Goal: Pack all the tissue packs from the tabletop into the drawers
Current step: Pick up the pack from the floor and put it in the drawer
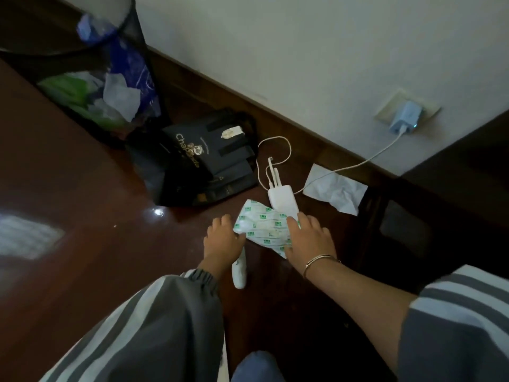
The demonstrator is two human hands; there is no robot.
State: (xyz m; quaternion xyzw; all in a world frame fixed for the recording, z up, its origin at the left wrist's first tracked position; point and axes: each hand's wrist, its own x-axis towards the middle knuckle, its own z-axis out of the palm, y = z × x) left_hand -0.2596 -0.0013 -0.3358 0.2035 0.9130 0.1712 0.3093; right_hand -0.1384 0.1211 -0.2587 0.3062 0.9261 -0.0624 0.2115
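Note:
A white tissue pack with green print (263, 224) lies on the dark wooden tabletop (82, 205). My left hand (223, 241) grips its left edge, fingers curled on it. My right hand (309, 238), with a thin bracelet at the wrist, presses flat on the pack's right side and covers part of it. A loose crumpled white tissue (337, 190) lies further right by the table's edge. No drawer can be made out.
A white power bank (283, 198) with cables touches the pack's far side, wired to a blue charger (405, 119) in the wall socket. A black paper bag (201, 158) lies behind. A mesh bin (91, 64) with rubbish stands at the back left. A white tube (239, 272) lies under my left wrist.

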